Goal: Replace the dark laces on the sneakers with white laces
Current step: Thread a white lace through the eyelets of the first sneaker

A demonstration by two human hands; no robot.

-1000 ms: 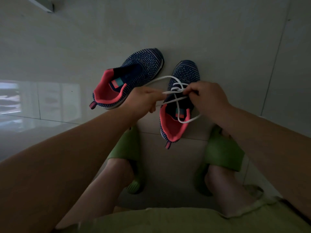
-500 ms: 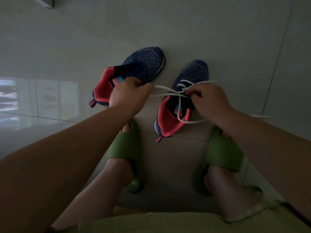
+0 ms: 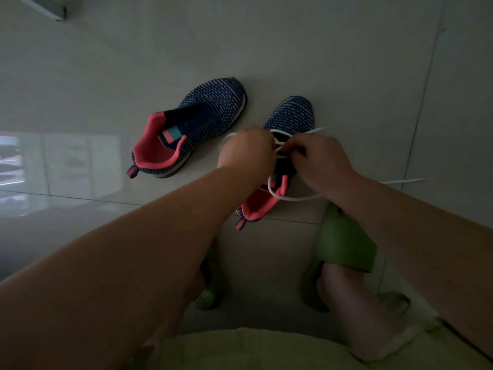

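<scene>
Over the right sneaker [image 3: 292, 116], our left hand [image 3: 246, 152] and right hand [image 3: 320, 158] both pinch the white lace [image 3: 288, 197] with curled fingers; left of it lies the unlaced sneaker [image 3: 202, 121].

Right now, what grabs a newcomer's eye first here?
Both hands meet at centre: the left hand and right hand pinch a white lace over the right-side sneaker. To its left lies the other sneaker, unlaced, coral lining showing. Green slippers sit nearer the person.
</scene>
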